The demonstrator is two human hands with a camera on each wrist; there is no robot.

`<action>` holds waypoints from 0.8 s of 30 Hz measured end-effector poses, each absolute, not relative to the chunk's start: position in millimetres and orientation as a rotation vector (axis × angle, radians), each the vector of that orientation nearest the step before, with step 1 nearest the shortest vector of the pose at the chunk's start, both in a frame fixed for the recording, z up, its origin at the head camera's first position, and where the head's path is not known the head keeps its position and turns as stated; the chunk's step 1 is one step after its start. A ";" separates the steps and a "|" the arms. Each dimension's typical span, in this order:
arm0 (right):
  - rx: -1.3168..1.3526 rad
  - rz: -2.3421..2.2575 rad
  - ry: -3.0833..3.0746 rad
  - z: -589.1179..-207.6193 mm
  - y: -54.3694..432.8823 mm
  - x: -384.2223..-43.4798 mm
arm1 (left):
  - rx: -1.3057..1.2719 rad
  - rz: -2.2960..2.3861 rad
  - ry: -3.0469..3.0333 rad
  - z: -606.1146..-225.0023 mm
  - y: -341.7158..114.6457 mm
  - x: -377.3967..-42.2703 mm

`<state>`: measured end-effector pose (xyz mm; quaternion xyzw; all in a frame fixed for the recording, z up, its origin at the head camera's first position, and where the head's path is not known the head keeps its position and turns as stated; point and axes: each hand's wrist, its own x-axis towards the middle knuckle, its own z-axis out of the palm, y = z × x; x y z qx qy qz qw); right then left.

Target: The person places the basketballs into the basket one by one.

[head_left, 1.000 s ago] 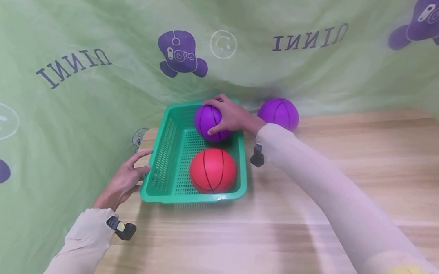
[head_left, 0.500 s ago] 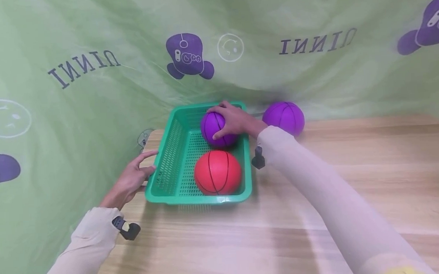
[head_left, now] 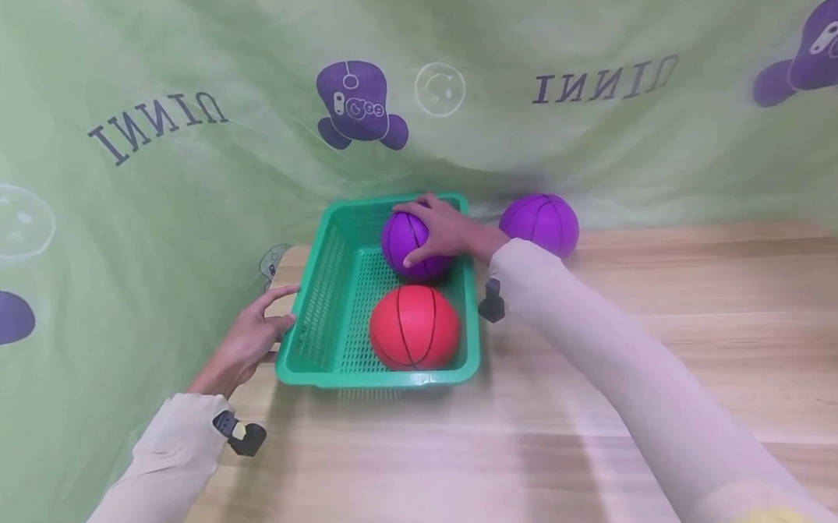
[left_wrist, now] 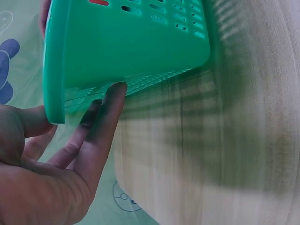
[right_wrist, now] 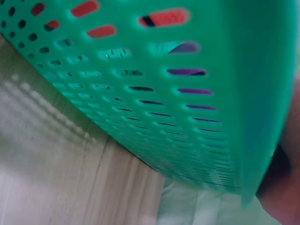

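Note:
A green plastic basket (head_left: 305,379) with slotted walls stands on the table. Inside it, a red basketball (head_left: 415,328) lies near the front right. My right hand (head_left: 442,229) grips a smaller-looking purple basketball (head_left: 407,246) at the back right of the basket, thumb and fingers spread round it. Beside the basket's left wall, my left hand (head_left: 250,339) touches the rim. In the left wrist view its fairly straight fingers (left_wrist: 105,122) reach under the rim by the outer wall, the thumb at the rim's edge. Only slivers of both balls show through the slots in the right wrist view.
A second purple basketball (head_left: 540,223) sits just right of the basket at the back, partly behind my right forearm. Green printed cloth (head_left: 498,149) hangs along the back and left of the wooden table (head_left: 674,305).
The view shifts slightly, moving the whole scene a little right and down. Both hands keep their places on the purple basketball and at the basket's rim.

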<state>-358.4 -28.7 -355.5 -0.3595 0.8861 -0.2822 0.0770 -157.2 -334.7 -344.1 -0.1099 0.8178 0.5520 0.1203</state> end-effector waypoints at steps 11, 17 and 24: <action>-1.113 -0.872 2.673 -324.9 15.1 -346.4 | -0.233 1.550 2.470 -328.1 -319.1 -175.9; -1.149 -0.780 2.719 -325.4 25.3 -333.4 | -0.248 1.559 2.513 -330.5 -322.0 -168.2; -1.114 -0.709 2.848 -329.8 42.0 -327.0 | -0.262 1.554 2.513 -336.0 -328.1 -158.0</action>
